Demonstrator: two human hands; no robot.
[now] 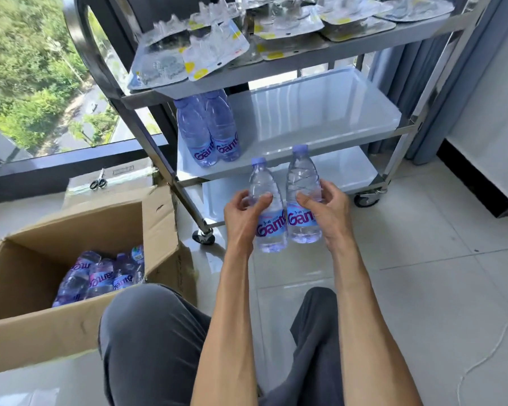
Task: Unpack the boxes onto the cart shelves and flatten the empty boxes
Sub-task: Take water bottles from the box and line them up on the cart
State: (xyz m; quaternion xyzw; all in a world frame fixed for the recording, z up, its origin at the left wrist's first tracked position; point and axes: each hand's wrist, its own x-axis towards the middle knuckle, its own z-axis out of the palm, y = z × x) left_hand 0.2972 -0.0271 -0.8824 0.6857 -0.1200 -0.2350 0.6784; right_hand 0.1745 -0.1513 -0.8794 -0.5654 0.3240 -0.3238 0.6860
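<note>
Two water bottles held side by side, low in front of the cart (276, 133). Left hand (244, 212) curled round the left bottle (266, 200) at its waist, thumb across the front, grip clamped just above the label. Right hand (329, 206) wrapped round the right bottle (302, 194) at the same height, fingers behind, thumb in front, grip likewise clamped. Both bottles near upright, long axes running up and away, purple caps pointing toward the middle shelf (320, 118), bases hanging below the grips over the tiled floor (423, 259). Right bottle's cap a little higher than the left's; bodies just beside each other, touching or nearly so near the labels.

Beyond and left of the grips, more bottles on the shelf (208, 133), standing upright at its left end, caps up, pressed together. Above, on the top shelf (335, 51), a spread of clear plastic packs (214, 45) with yellow marks.

Left of and nearer than the grips, an open cardboard box (71, 317) on the floor, flaps up, with more bottles in the box (100, 276) lying on their sides. Farther off, scissors (99, 180) resting on a second box (112, 183).
</note>
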